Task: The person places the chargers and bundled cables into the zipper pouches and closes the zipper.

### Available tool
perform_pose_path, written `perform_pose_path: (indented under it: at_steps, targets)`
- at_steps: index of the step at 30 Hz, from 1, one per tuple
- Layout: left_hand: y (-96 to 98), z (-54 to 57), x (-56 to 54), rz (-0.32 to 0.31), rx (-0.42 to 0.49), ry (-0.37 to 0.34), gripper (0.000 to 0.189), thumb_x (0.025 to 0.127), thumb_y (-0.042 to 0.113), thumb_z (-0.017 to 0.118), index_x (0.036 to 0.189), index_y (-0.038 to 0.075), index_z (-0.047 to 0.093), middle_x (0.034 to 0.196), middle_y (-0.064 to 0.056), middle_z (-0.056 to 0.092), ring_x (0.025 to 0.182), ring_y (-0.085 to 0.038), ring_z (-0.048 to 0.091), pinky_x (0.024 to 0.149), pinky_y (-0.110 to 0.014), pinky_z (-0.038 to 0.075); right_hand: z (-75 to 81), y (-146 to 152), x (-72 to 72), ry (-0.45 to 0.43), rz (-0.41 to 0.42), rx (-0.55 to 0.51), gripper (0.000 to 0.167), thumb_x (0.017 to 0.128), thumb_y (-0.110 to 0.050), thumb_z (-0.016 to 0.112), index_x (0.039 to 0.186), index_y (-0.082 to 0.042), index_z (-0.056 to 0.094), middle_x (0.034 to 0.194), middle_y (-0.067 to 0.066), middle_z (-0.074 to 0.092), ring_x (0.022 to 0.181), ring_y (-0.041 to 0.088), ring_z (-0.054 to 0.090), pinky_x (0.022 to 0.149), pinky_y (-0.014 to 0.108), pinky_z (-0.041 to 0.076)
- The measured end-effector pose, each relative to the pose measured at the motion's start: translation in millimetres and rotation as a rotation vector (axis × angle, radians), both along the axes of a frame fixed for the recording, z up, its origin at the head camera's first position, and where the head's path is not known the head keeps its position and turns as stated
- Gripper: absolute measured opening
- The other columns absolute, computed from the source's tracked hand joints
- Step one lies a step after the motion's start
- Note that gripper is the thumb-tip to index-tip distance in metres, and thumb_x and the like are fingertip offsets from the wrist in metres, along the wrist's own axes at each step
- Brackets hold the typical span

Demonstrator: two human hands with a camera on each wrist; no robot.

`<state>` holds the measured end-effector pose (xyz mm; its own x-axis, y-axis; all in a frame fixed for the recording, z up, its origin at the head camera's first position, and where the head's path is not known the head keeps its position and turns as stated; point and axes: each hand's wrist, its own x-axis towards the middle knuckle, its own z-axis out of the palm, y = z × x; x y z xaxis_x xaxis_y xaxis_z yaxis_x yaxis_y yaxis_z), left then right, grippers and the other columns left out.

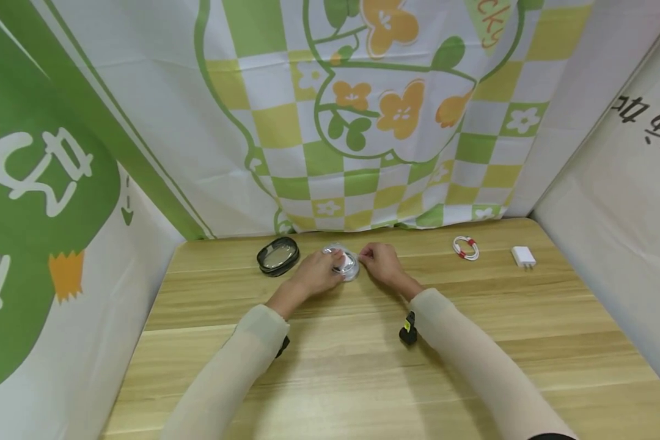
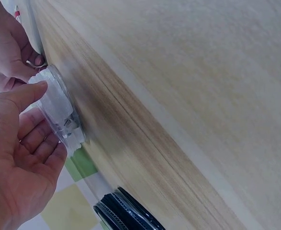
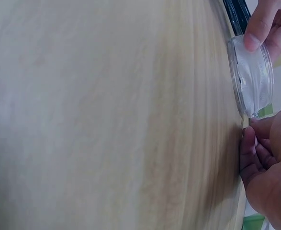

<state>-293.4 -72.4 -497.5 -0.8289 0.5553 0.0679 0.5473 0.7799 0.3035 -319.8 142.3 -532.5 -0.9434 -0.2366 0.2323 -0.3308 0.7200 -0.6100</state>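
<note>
A clear round pouch (image 1: 352, 269) with something white inside is at the back middle of the wooden table. My left hand (image 1: 316, 272) grips its left side, thumb on one face and fingers behind, as the left wrist view shows of the pouch (image 2: 56, 103). At the pouch's right edge, my right hand (image 1: 382, 263) pinches a small piece between thumb and forefinger, which looks like a zip pull but is mostly hidden. In the right wrist view the pouch (image 3: 255, 79) stands on edge between both hands.
Left of the hands lies a black-rimmed oval pouch (image 1: 278, 256) with a see-through top. To the right are a coiled white cable (image 1: 473, 255) with red bands and a white plug charger (image 1: 522, 255). A patterned curtain (image 1: 363, 183) hangs behind the table's back edge.
</note>
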Motion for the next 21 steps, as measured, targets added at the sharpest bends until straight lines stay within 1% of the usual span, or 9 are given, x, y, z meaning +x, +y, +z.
perform_pose_path:
  at_steps: [4,11,16,21]
  targets:
    - [0.6,0.6,-0.3,0.012,-0.001,-0.002,0.061,0.097,0.03,0.078,0.148,0.001,0.059,0.154,-0.015,0.057,0.137,-0.041,0.058,0.114,-0.05,0.048,1.7,-2.1,-2.3,-0.046,-0.021,0.007,0.01,0.098,-0.009,0.075,0.093,0.0,0.078,0.087,0.011,0.077,0.08,0.024,0.069,0.075,0.038,0.056]
    - [2.4,2.5,-1.9,0.024,-0.043,0.006,0.067,0.099,0.047,0.073,0.149,0.005,0.059,0.152,-0.015,0.058,0.135,-0.04,0.06,0.11,-0.048,0.051,2.8,-2.7,-3.4,-0.075,-0.031,0.002,0.012,0.098,-0.011,0.075,0.094,0.0,0.078,0.089,0.011,0.078,0.083,0.025,0.071,0.078,0.039,0.057]
    - [2.5,3.4,-2.6,0.025,-0.031,0.007,0.066,0.1,0.047,0.072,0.148,0.004,0.06,0.15,-0.014,0.06,0.132,-0.039,0.063,0.107,-0.048,0.053,2.7,-1.3,-2.4,-0.084,-0.019,-0.012,0.012,0.098,-0.01,0.075,0.094,0.0,0.078,0.09,0.011,0.078,0.082,0.024,0.07,0.077,0.037,0.057]
    - [2.7,0.6,-2.6,0.005,-0.008,0.038,0.057,0.1,0.045,0.073,0.143,0.007,0.067,0.148,-0.013,0.063,0.124,-0.038,0.068,0.098,-0.047,0.058,2.5,1.6,1.8,-0.079,-0.019,-0.014,0.011,0.098,-0.011,0.074,0.092,-0.003,0.078,0.086,0.008,0.077,0.079,0.021,0.068,0.075,0.036,0.055]
